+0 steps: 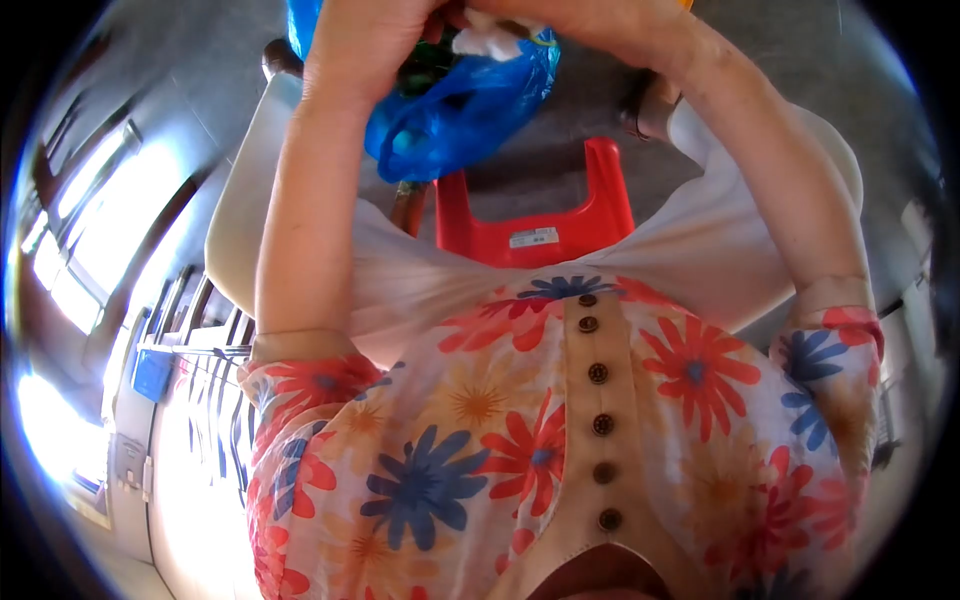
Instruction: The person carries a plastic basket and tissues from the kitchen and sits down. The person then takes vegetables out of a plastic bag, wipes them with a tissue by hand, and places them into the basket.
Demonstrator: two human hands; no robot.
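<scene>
Both my hands meet at the top edge of the head view, partly cut off by it. My left hand (372, 42) is closed, its fingers curled inward and mostly hidden. From the other side my right hand (575, 18) reaches in, fingers cut off by the frame edge. Between them, just under the fingers, shows a small, soft-looking white thing (488, 40) with a thin green strand beside it; I cannot tell what it is. Below the hands hangs a crumpled blue plastic bag (475, 125), its mouth open, with dark green, leafy-looking stuff (425, 68) inside.
A red plastic stool (530, 238) with a white label is between my spread legs, close below the bag. Grey floor (210, 110) surrounds my feet. At the left is a rack (205, 350) with a small blue container (150, 372), near bright windows (115, 215).
</scene>
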